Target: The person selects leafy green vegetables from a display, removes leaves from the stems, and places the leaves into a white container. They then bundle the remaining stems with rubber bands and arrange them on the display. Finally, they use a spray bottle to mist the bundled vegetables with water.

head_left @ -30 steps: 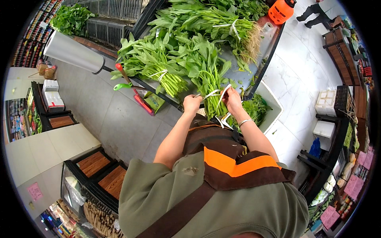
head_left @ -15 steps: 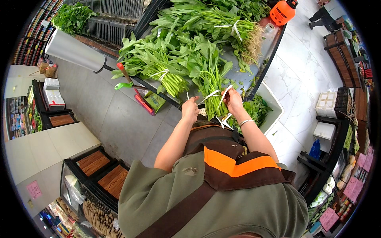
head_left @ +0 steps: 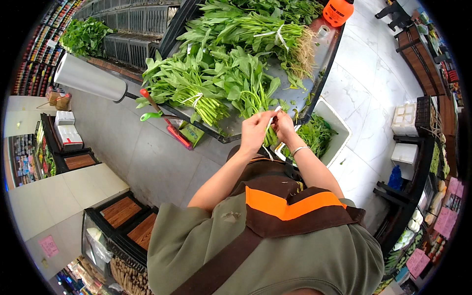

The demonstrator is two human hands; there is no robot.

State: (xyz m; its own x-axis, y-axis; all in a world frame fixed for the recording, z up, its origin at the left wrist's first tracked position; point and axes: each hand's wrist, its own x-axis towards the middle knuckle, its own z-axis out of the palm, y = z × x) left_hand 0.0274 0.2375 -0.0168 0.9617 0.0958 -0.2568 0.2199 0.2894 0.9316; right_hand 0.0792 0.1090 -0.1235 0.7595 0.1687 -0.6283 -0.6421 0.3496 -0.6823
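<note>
A bunch of leafy green stems (head_left: 246, 88) lies at the near edge of the tray table, its stalks pointing toward me. Over the stalks my left hand (head_left: 254, 132) and my right hand (head_left: 285, 128) are close together, fingers pinched on a white tie strip (head_left: 268, 124). Part of the strip and most of the stalk ends are hidden behind my hands. Left of them lies another bunch of greens (head_left: 199, 101) with a white tie round its stalks. Farther back, a larger tied bunch (head_left: 275, 37) shows pale roots at its right end.
An orange bottle (head_left: 338, 12) and a clear roll (head_left: 323, 31) stand at the tray table's far right corner. A white bin (head_left: 339, 132) with loose greens sits right of my hands. Red- and green-handled tools (head_left: 169, 123) hang at the table's left edge, near a plastic film roll (head_left: 91, 78).
My left hand has moved right, from beside the stalks to over them, meeting my right hand. The strip's ends, held apart before, are now brought together. The view has shifted slightly.
</note>
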